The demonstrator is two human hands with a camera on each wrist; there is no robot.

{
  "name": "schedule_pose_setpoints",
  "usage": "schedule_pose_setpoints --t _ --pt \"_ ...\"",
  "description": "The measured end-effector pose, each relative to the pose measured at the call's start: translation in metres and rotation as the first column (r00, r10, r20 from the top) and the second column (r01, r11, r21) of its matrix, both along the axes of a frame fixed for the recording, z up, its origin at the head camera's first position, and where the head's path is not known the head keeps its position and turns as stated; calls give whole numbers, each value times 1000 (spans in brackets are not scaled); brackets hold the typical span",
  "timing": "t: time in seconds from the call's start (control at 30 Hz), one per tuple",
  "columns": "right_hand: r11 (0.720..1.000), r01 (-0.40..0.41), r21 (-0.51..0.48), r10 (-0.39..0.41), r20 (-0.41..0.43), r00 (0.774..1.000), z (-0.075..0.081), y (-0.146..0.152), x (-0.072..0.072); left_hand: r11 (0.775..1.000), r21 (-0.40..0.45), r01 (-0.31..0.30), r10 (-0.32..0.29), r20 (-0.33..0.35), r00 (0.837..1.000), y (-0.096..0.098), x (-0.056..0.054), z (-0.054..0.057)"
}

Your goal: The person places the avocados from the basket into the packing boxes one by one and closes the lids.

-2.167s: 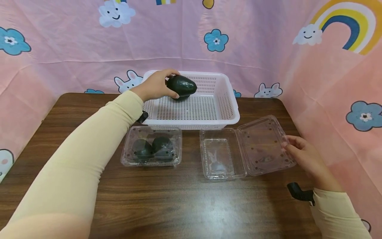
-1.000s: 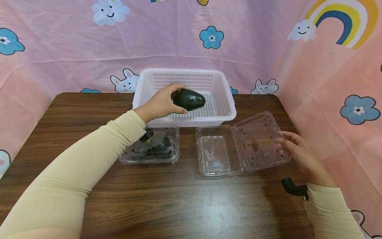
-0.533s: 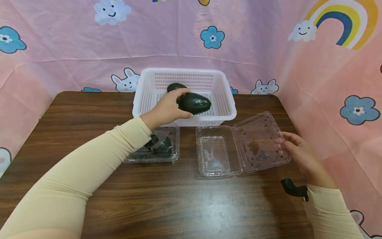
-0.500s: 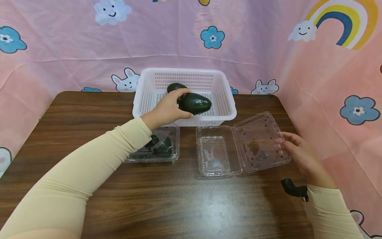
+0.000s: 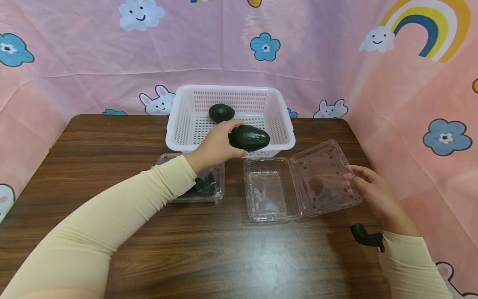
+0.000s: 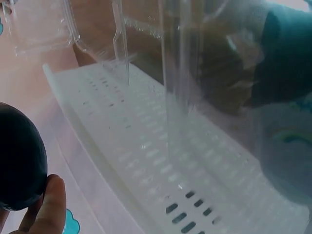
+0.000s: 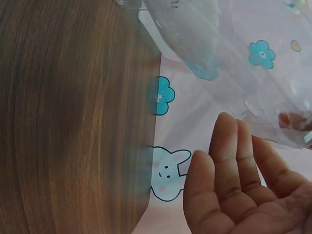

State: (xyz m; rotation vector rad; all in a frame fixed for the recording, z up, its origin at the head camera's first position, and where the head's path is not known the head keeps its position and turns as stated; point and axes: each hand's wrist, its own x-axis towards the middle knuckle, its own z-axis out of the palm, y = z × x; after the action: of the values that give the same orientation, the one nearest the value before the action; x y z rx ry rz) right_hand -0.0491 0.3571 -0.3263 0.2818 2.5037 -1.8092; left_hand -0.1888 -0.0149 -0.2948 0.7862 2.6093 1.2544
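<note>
My left hand (image 5: 216, 145) grips a dark green, glossy avocado (image 5: 249, 138) by its left end, above the front rim of the white slotted basket (image 5: 278, 124). In the left wrist view the avocado (image 6: 22, 156) shows at the left edge, with fingertips (image 6: 54, 195) against it. A second avocado (image 5: 221, 113) lies in the basket. At the right, my right hand (image 5: 381, 203) pinches the edge of the raised lid (image 5: 325, 178) of a clear clamshell box. The box's base (image 5: 267, 195) holds nothing. In the right wrist view several fingers (image 7: 224, 151) are extended below the lid.
A closed clear clamshell box (image 5: 220, 187) with dark avocados inside stands at the left, partly hidden by my left forearm. Both boxes sit just in front of the basket on the brown wooden table (image 5: 209, 249). Patterned pink cloth (image 5: 317, 66) surrounds the back and sides.
My left hand has lifted the avocado from the basket's back left, bringing it forward and right to the front rim. The other avocado now shows fully. My right hand keeps hold of the lid.
</note>
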Motion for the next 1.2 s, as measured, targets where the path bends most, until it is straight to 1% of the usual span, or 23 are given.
schedule_pose_setpoints --t 0.2,0.3,0.47,0.6,0.8,0.87,1.03,1.13,1.2 --pt "1000 -2 1 2 7 1000 0 -2 -1 1000 -21 -1 2 19 1000 6 4 -6" --pt "999 7 -34 -7 8 1000 -1 -1 0 999 -36 2 0 36 999 9 6 -7" --pt "1000 -2 -11 2 -3 1000 -2 0 2 1000 -27 14 -12 48 999 13 9 -9" --pt "1000 -1 -18 1 1 1000 -1 -1 2 999 -30 20 -18 64 998 16 11 -12" --pt "999 -3 50 2 16 1000 1 -4 0 999 -41 30 -27 84 996 19 16 -14" --pt "999 -2 51 1 13 1000 2 -4 -1 998 -42 38 -34 87 996 21 18 -14" --pt "994 -26 109 26 8 1000 4 -5 -2 997 -55 51 -46 94 995 26 21 -16" --pt "991 -39 128 38 10 999 4 -5 -1 996 -68 55 -48 97 994 29 22 -18" --pt "992 -38 120 37 9 999 4 -5 -1 995 -76 57 -50 97 994 31 23 -20"
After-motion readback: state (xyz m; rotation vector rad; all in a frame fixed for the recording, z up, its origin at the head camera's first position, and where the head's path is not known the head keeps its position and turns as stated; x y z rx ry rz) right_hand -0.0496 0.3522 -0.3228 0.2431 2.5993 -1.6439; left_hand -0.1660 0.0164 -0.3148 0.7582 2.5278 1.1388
